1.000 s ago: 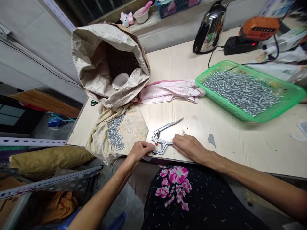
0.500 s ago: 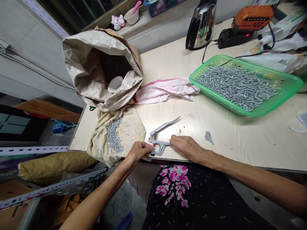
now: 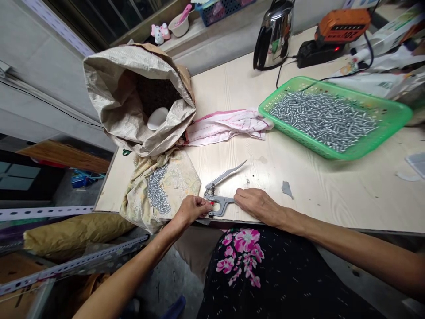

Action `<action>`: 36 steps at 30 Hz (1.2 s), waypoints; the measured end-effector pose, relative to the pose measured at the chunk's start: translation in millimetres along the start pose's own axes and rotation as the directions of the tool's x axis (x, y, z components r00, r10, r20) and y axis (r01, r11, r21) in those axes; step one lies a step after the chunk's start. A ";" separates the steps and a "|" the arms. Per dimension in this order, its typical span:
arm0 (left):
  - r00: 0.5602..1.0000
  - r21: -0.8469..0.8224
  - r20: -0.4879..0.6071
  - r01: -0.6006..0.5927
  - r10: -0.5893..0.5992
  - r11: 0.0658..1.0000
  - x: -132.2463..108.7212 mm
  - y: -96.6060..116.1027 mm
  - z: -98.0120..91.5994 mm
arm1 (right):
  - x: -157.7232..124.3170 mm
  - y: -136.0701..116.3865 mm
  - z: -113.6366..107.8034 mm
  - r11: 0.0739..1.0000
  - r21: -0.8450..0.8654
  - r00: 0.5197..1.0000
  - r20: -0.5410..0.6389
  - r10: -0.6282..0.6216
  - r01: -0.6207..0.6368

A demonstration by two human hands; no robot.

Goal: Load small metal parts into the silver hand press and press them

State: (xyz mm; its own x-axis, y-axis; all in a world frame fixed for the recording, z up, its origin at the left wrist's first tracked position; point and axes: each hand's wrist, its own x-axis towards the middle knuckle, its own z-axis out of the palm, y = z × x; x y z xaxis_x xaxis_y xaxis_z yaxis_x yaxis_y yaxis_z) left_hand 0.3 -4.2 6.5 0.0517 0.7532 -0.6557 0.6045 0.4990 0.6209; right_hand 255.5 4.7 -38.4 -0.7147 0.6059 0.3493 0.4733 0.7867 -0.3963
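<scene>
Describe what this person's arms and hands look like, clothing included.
The left hand and right hand are bare, without gloves; no sleeve shows on either forearm. The black fabric garment bears pink flowers and small white flecks.

"How was the left arm (image 3: 139, 266) placed?"
"Bare, reaching forward and inward, with the wrist (image 3: 181, 221) almost straight."
"And the left grip (image 3: 193, 208)?"
"Thumb and forefinger were drawn close at the tips. Whether they met was too small to tell."
"What about the right arm (image 3: 348, 241)?"
"Also bare, it slanted inward from the right side."
"Its grip (image 3: 255, 204)?"
"Back of the hand up, fingers curled, tips pointing left."
"Were the two touching?"
"No, near each other but apart."
</scene>
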 end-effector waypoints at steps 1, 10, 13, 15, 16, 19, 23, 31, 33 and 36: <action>0.999 0.001 -0.031 -0.026 0.026 1.000 -2.1 -1.6 1.9 | -0.5 -0.3 -0.5 1.000 -0.020 1.000 -0.012 -0.015 0.015; 0.943 -0.059 -0.291 -0.188 0.163 0.980 -15.1 -13.1 22.8 | -2.5 -1.3 -2.1 0.990 -0.136 0.999 -0.030 -0.040 0.035; 0.978 -0.151 -0.196 -0.102 0.071 0.983 -12.1 -13.0 19.7 | -2.5 -1.3 -0.5 0.991 -0.128 0.998 -0.036 -0.051 0.046; 0.993 -0.198 -0.115 -0.040 0.017 0.979 -9.5 -11.2 15.7 | -2.0 -1.0 1.2 0.993 -0.114 0.999 -0.018 -0.046 0.043; 0.996 -0.207 -0.088 -0.018 0.000 0.978 -8.3 -10.0 13.8 | -1.6 -0.9 2.1 0.994 -0.104 0.999 -0.005 -0.040 0.039; 0.997 -0.188 -0.060 0.026 -0.038 0.982 -5.7 -6.8 10.1 | -0.5 -0.3 3.1 0.998 -0.068 0.999 0.043 -0.007 0.010; 0.995 -0.149 -0.076 0.048 -0.059 0.988 -5.3 -6.4 10.4 | 1.2 2.4 -5.2 0.997 -0.007 0.993 0.088 0.074 -0.074; 0.988 -0.135 -0.141 0.049 -0.068 0.990 -8.3 -8.3 17.1 | 14.8 29.6 -18.8 0.987 -0.128 0.985 0.126 0.116 -0.100; 0.986 -0.126 -0.152 0.056 -0.075 0.990 -9.1 -7.2 17.8 | 17.9 34.2 -16.2 0.986 -0.137 0.981 0.158 0.113 -0.091; 0.984 -0.125 -0.158 0.059 -0.078 0.990 -10.5 -6.0 17.8 | 20.1 34.4 -15.5 0.988 -0.126 0.982 0.151 0.111 -0.092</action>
State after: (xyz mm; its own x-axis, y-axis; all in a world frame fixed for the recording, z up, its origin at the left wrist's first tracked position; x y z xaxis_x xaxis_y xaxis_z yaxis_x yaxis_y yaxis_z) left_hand 10.3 -22.8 2.0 -0.1217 0.7700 -0.6263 0.5020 0.5921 0.6304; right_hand 265.3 45.8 -31.9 -0.7272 0.6648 0.1710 0.5982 0.7360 -0.3171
